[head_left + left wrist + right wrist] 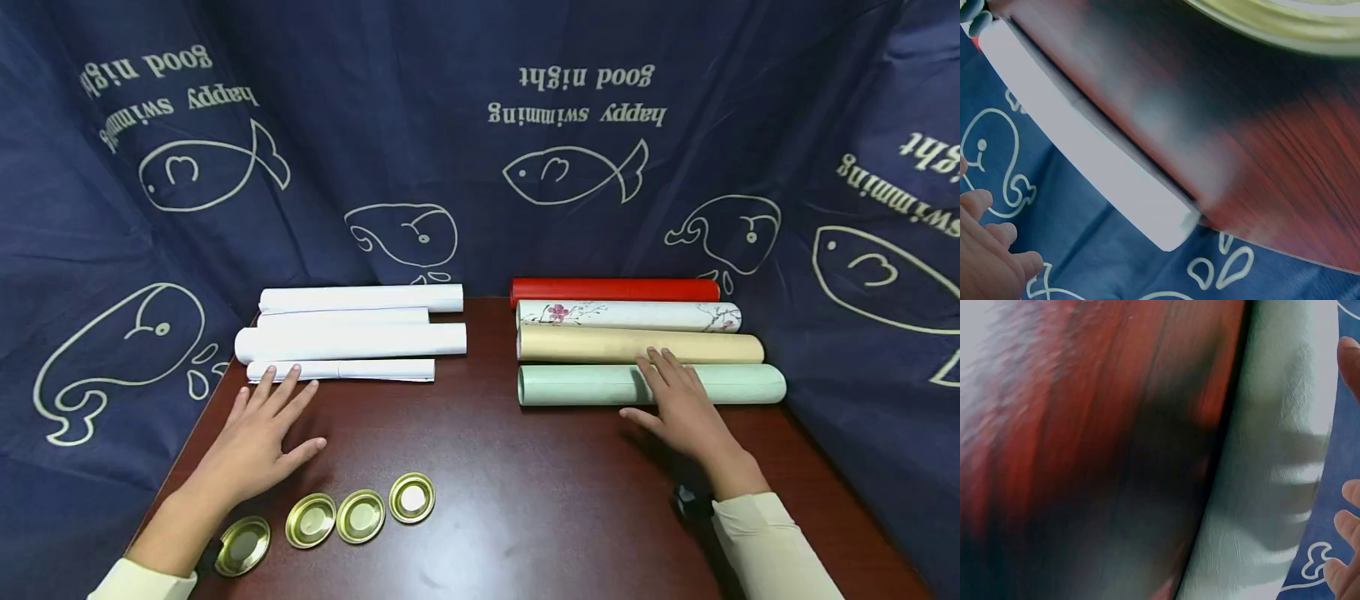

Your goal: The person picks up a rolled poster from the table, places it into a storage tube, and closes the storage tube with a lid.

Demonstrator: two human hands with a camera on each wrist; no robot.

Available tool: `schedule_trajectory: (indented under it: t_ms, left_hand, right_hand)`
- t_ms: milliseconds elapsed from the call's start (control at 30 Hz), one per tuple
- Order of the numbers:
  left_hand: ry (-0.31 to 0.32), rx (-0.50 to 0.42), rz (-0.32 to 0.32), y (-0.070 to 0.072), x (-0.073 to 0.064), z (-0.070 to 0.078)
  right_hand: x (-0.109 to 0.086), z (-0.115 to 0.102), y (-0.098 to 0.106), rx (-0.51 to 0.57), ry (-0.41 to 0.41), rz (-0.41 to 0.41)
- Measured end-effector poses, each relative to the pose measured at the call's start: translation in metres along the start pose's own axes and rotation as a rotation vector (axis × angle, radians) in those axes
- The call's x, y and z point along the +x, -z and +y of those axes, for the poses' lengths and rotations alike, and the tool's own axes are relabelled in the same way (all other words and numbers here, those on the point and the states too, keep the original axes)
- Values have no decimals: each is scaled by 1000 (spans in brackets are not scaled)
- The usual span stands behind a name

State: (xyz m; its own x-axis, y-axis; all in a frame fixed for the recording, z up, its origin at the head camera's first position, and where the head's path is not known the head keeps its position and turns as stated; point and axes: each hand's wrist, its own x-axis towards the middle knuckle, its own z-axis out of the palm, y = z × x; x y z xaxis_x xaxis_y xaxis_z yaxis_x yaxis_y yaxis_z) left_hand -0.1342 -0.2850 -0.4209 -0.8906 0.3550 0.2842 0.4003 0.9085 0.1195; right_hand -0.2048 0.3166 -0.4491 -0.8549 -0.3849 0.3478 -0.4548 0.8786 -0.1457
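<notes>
My left hand (251, 442) is spread above the table's left side, its fingertips by the nearest of several white paper rolls (352, 342). In the left wrist view, its fingers (1004, 234) show at the lower left, apart from a white roll (1085, 144). On the right, my right hand (686, 412) has its fingers extended over a pale green roll (577, 386), fingertips reaching a beige roll (577, 343). The right wrist view shows finger shadows across the green roll (1260, 456). Neither hand holds anything.
Several shallow gold metal lids (361, 517) lie near the left forearm. Behind the beige roll are a flower-patterned roll (637, 314) and a red roll (615, 289). A dark blue printed cloth (420, 125) surrounds the brown table (480, 433) at the back and sides.
</notes>
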Motion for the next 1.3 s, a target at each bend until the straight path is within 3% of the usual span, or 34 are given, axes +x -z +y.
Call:
schedule_trajectory:
  t_ms: [200,567,833,1067,1167,1300]
  left_hand:
    - [-42,-46,-1,-6,3,14]
    - [-104,-98,-72,-19,5,41]
    - [-203,-154,-86,-32,10,59]
    - [-246,-232,-202,-40,20,79]
    - [-255,-249,-206,-45,26,79]
    - [-267,-296,-180,-52,41,68]
  right_hand:
    - [15,0,-7,26,52,-17]
    - [26,3,-22,134,30,-86]
    - [29,3,-28,73,42,-82]
    - [29,4,-28,5,61,-94]
    - [27,3,-31,14,69,-74]
    - [27,2,-35,23,88,-49]
